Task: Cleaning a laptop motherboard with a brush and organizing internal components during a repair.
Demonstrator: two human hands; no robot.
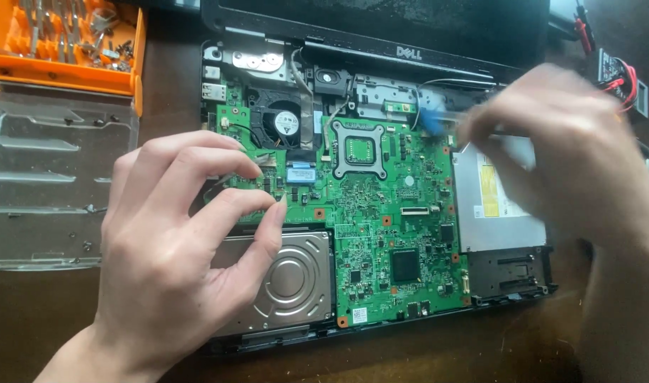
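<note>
Motherboard (pixel 381 213) lies exposed in the opened laptop base (pixel 508 287) at the middle of the dark table (pixel 69 312), green and bare. My left hand (pixel 168 262) hovers at its left edge, thumb and forefinger pinched near a thin ribbon cable (pixel 264 159); whether it truly grips it I cannot tell. My right hand (pixel 572 156), blurred, clutches a blue-tipped tool (pixel 431 120) over the board's upper right. I judge a slip could gouge traces, or a tug could tear the ribbon.
</note>
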